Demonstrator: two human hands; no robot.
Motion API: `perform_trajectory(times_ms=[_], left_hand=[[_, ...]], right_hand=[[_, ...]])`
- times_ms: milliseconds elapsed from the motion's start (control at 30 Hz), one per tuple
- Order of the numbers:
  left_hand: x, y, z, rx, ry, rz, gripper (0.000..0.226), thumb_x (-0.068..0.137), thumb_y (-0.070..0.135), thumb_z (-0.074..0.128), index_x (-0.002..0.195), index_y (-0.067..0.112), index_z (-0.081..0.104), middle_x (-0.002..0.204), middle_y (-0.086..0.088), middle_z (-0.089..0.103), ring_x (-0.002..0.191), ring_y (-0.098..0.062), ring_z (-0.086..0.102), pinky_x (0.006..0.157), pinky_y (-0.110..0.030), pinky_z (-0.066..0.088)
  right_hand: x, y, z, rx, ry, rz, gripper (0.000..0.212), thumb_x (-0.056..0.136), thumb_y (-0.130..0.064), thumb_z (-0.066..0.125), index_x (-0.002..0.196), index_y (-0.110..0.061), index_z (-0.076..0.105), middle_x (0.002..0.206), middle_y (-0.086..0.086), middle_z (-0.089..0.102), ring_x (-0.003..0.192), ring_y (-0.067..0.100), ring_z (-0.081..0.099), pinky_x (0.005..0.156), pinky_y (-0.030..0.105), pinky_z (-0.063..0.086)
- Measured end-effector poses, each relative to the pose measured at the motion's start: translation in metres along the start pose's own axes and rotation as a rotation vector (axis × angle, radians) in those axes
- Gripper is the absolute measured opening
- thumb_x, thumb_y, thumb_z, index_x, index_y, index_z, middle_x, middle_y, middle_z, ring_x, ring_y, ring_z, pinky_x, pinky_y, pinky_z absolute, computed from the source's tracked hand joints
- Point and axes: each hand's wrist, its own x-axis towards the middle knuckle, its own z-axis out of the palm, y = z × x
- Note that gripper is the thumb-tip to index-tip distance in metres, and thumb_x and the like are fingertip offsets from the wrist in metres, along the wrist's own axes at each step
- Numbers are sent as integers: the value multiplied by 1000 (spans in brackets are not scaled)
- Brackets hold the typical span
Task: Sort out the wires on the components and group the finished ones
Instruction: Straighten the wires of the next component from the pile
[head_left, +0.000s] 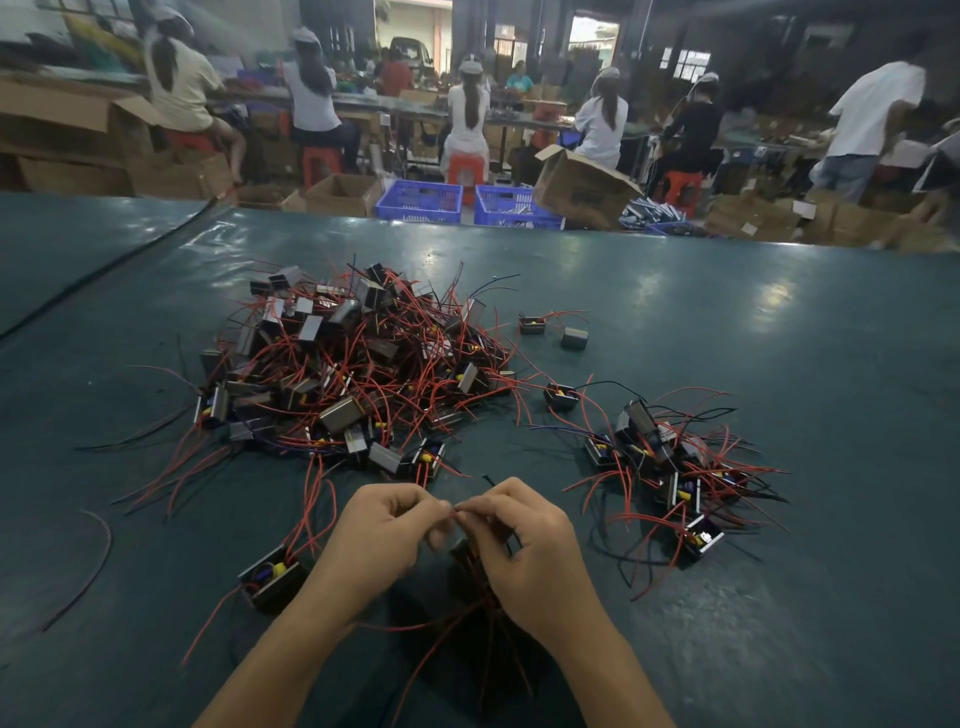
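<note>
**Step in hand (judged):** straightening the leads of one component before adding it to the finished group.

- Left hand (387, 530): fingers curled, pinching a wire end (457, 512) at the fingertips.
- Component (464, 552): dark, low between the two wrists, mostly hidden. Resting on the table or lifted: cannot tell. Red wires (457, 618) fanning from it toward the near edge.
- Right hand (524, 540): fingers curled, pinching the same wire end. Hands together, fingertips meeting.

**Doing it well (judged):**
- Steady the body first.
- Draw each lead out singly, root to tip, gently enough to spare the joints.
- Part red from dark.
- Stay clear of the strands trailing from the heap just beyond the knuckles; snagging likely otherwise.

**Count, left to right:**
- Loose dark wire (98, 551): 1, far left.
- Lone component (272, 577) with a yellow part inside: 1, just beside the left forearm.
- Big pile (353, 374): tangled, dozens, past exact counting.
- Component in the hands: 1.
- Far pair (531, 325): 2, close together beyond the pile's right edge.
- Single stray (561, 396): 1, between the heaps.
- Smaller group (670, 467): roughly seven showing, count unsure; probably the finished ones.
- Blue crates (418, 200): 2, on the floor past the far edge.
- Table (831, 364): 1, green.
</note>
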Motion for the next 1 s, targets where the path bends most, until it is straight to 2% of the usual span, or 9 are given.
perform_trajectory(times_ms=[100,200,233,300,433,567,700,867,1000], left_hand=[[-1,5,0,-400,-111,-383,33,86,15,60,53,16,64,53,2,51,34,-5,30,33,-14,19],[-2,8,1,-631,-203,-487,22,77,20,63,56,15,64,55,4,49,32,-3,27,31,-13,16],[-3,8,3,-579,-193,-422,24,81,20,63,58,14,64,56,2,51,32,-4,29,31,-13,17],[-5,6,5,-302,-104,-143,33,93,22,61,61,14,67,58,-2,60,34,-8,38,33,-17,27],[-6,-3,3,178,37,451,19,77,45,70,78,26,71,69,9,68,52,-7,58,51,-16,45],[-2,-10,-2,319,127,672,20,83,45,71,97,31,69,77,18,65,57,-6,58,55,-13,45],[3,-17,-11,406,111,937,21,89,34,66,97,16,76,85,13,65,62,-3,58,57,-17,48],[5,-17,-15,509,127,996,19,92,34,64,89,17,72,82,11,65,59,-10,60,50,-32,51],[4,-15,-12,522,117,798,24,91,40,60,81,21,68,68,20,57,55,-4,54,50,-30,48]], right_hand=[[0,-5,0,-53,4,-59,8,93,-15,65,92,-8,70,85,-5,60,71,7,56,61,27,50],[0,-8,-1,-99,18,-98,6,93,-13,64,91,-9,68,86,-5,59,71,9,56,60,26,49],[0,-7,-2,-87,23,-84,6,93,-13,63,90,-9,67,86,-6,59,71,9,56,60,27,49],[1,-5,-4,-41,23,-33,7,93,-12,63,88,-9,67,84,-7,58,71,7,55,60,28,49],[2,-2,-7,56,20,36,8,90,-11,62,86,-10,69,80,-8,59,70,7,56,61,24,47],[3,-1,-8,114,9,73,10,90,-13,62,84,-9,70,77,-10,59,68,8,56,62,23,46],[2,-2,-8,193,-43,98,13,92,-14,62,81,-10,69,72,-12,55,63,7,52,58,23,42],[1,-1,-6,222,-67,113,11,91,-14,64,81,-15,69,72,-14,55,62,8,52,58,23,43],[0,1,-4,157,-43,85,5,90,-15,66,86,-15,69,78,-15,56,67,11,56,60,25,47]])
